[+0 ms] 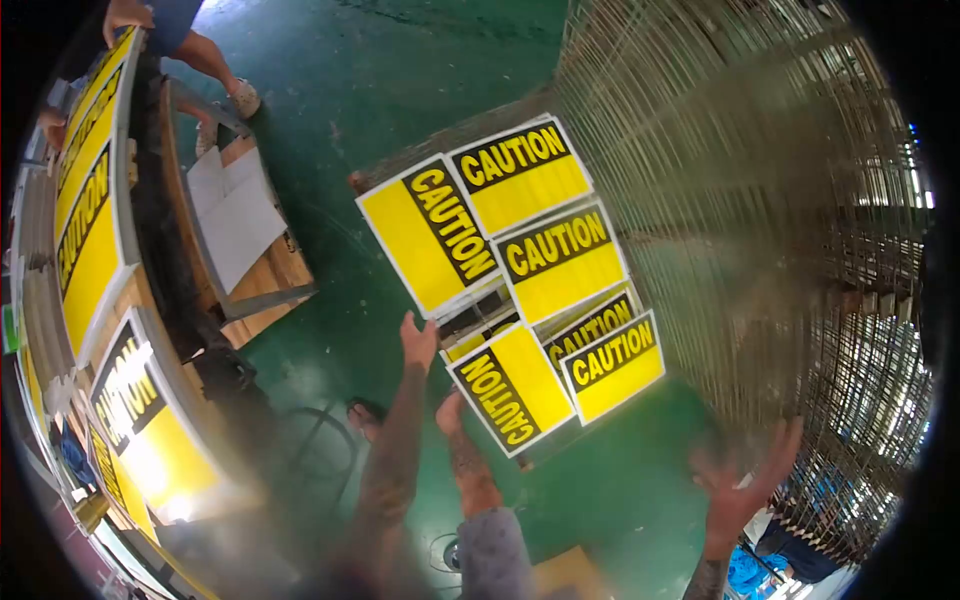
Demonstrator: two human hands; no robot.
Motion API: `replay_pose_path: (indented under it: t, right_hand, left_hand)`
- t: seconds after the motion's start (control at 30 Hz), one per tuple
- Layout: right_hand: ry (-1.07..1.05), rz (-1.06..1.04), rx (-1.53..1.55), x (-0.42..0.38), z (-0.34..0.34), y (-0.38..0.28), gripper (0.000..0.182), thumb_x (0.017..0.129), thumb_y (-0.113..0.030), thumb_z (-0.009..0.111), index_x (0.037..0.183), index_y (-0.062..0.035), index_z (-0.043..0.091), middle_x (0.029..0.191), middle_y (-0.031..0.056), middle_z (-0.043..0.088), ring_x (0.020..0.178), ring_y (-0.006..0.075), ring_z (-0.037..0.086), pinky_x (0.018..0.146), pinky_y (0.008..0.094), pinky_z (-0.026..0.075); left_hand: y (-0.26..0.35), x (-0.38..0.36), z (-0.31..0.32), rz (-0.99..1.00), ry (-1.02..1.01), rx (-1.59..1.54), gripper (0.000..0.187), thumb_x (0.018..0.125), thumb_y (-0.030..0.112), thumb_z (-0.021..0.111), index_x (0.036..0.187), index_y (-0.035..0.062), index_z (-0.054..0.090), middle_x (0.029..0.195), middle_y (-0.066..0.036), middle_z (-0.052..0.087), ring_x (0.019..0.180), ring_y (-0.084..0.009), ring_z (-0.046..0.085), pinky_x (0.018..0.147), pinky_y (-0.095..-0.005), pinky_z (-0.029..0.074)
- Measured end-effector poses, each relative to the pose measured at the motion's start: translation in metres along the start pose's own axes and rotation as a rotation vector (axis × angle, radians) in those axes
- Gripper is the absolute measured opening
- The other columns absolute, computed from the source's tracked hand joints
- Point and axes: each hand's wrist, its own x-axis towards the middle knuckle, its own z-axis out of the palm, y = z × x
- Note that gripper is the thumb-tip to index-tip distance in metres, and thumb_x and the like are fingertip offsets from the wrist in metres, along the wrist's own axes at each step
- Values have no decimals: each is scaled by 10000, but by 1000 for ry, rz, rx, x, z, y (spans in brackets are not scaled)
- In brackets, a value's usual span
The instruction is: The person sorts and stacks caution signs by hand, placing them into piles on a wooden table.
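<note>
Several yellow-and-black CAUTION signs [560,255] lie overlapping on a low stack at the centre. My left hand [421,342] is at the stack's left side, fingers apart, beside the gap between the upper left sign [415,250] and the lower left sign [520,390]. My right hand [748,482] is raised at the lower right with fingers spread, holding nothing, near the wire racks and away from the signs. Between them a third hand [451,412], on a tattooed forearm with a grey sleeve, reaches toward the lower left sign; its fingers are partly hidden.
Dense wire racks [720,200] rise at the right. At the left, more CAUTION signs [88,235] lie on a long bench, where another person's hand [128,18] touches one. A wooden cart [265,275] with white sheets stands on the green floor [370,80].
</note>
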Motion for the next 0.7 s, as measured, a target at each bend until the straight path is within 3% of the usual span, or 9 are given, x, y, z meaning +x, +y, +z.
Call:
replay_pose_path:
  t: [0.1,0.2,0.27,0.3,0.37,0.53,0.6,0.67,0.7]
  right_hand:
    - [33,-167,-166,13,12,26,727,963,-170,713,1617,-79,409,1677,210,363,1568,387,291,1230,572,322]
    - [-33,-162,-721,28,41,85,662,994,-217,689,1595,-86,443,1708,198,322,1612,426,189,1243,632,282]
    - [20,-200,-680,30,47,101,620,1023,-281,658,1581,-96,462,1700,192,340,1607,434,200,1230,660,280]
    - [40,-216,-661,30,48,101,602,1037,-313,643,1574,-101,472,1695,189,350,1604,438,206,1223,674,280]
    - [206,-225,-279,18,57,86,476,1076,-341,572,1491,-109,553,1650,200,417,1526,462,355,1198,695,299]
    - [-154,-218,67,-31,138,75,329,988,-143,687,1299,-44,646,1494,191,578,1405,442,517,1186,574,382]
    - [-394,114,387,-48,215,68,510,904,-129,802,1374,-33,628,1473,192,595,1444,368,502,1206,496,376]
    - [-668,252,568,-76,305,70,1030,788,-302,931,1611,-33,374,1633,222,432,1525,391,396,1242,494,331]
    - [-791,181,647,-84,346,69,1200,745,-369,955,1665,-54,251,1709,221,297,1582,398,282,1269,508,272]
  left_hand:
    - [33,6,1,151,177,183,462,966,250,675,1353,5,622,1245,-281,659,1179,-434,626,1068,-480,477]
    - [47,-16,2,323,-72,192,279,961,188,653,1204,54,678,1129,-202,687,1043,-396,654,944,-471,522]
    - [50,-34,17,418,-327,198,236,970,193,644,1164,66,692,1095,-174,696,1010,-390,662,911,-458,534]
    - [32,-41,29,637,-372,336,318,956,266,700,1217,86,677,1165,-153,690,1091,-368,645,937,-459,520]
    - [23,-66,41,778,-436,499,457,915,297,763,1315,113,641,1236,-140,671,1191,-339,607,966,-474,500]
    - [13,-93,58,603,-420,648,646,878,266,812,1450,113,554,1169,-187,668,1174,-390,619,974,-511,497]
    - [23,-96,42,304,-587,600,625,887,181,797,1458,82,563,1205,-205,680,1142,-400,653,973,-470,520]
    - [-15,-91,10,460,-670,329,544,911,118,760,1429,58,602,1269,-213,687,1130,-364,688,992,-415,532]
    - [37,-93,-12,118,-922,312,447,949,65,708,1388,29,635,1310,-175,703,1159,-256,692,1010,-352,528]
